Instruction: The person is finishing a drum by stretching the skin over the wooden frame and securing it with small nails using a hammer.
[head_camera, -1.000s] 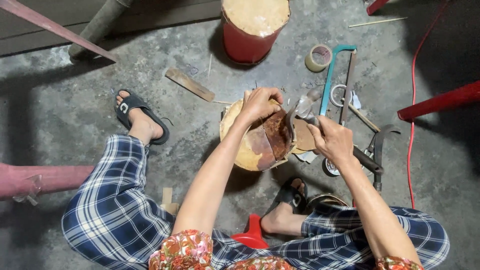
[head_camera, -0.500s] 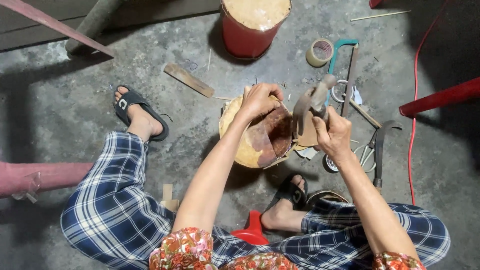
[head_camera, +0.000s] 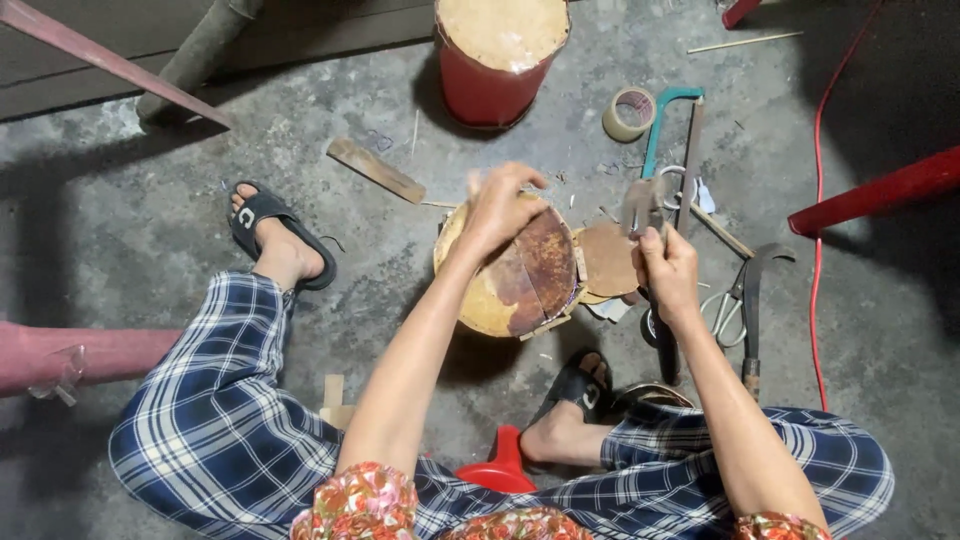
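Round wooden block (head_camera: 500, 300) sat on floor between feet, brown leather piece (head_camera: 545, 262) on top. Left hand (head_camera: 500, 205) pinched something small above it. Right hand (head_camera: 668, 268), right of block, gripped hammer (head_camera: 640, 205) handle, raised. Leather likely stiff, light; best held by edge.

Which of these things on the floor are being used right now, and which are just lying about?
In use:
left hand on the round wooden block
brown leather piece on the block
right hand gripping a hammer

Lying about:
red drum
tape roll
hacksaw
scissors
wooden strip
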